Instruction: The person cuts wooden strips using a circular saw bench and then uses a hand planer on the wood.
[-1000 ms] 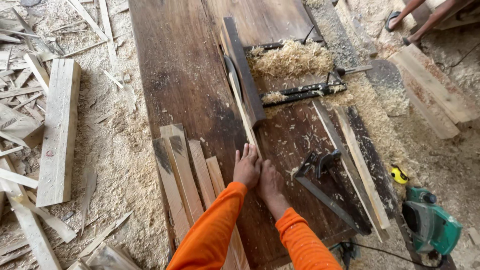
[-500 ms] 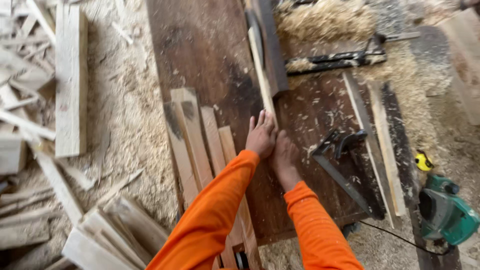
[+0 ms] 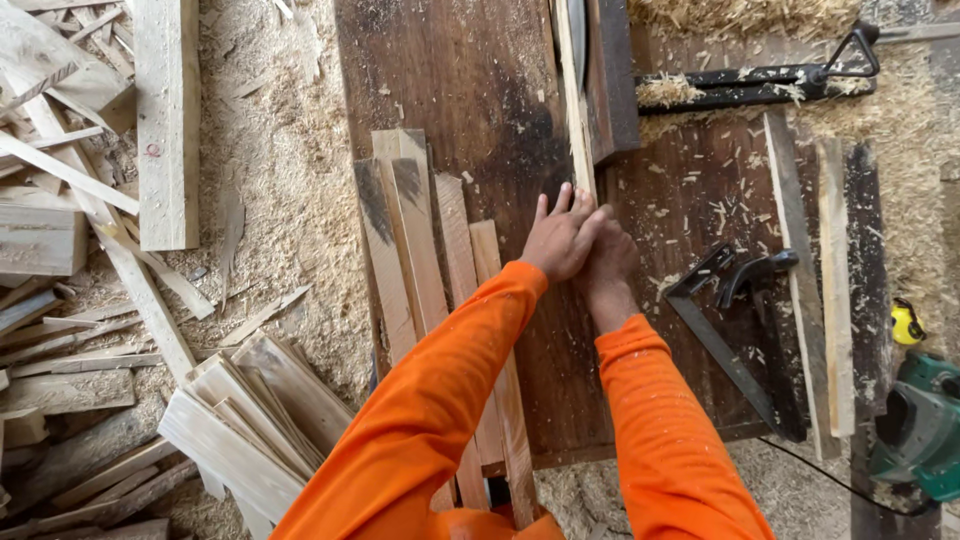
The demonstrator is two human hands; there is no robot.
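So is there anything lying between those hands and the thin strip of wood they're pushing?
Nothing visible: the left hand and right hand press directly on the near end of the thin strip.

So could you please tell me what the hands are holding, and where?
Both hands, left hand and right hand, press the near end of a thin wood strip; no closed grasp shows.

A dark wooden workbench (image 3: 470, 90) is carrying pale wood strips (image 3: 425, 250), a black square (image 3: 735, 330), shavings (image 3: 690, 210) and a thin slat (image 3: 572, 90).
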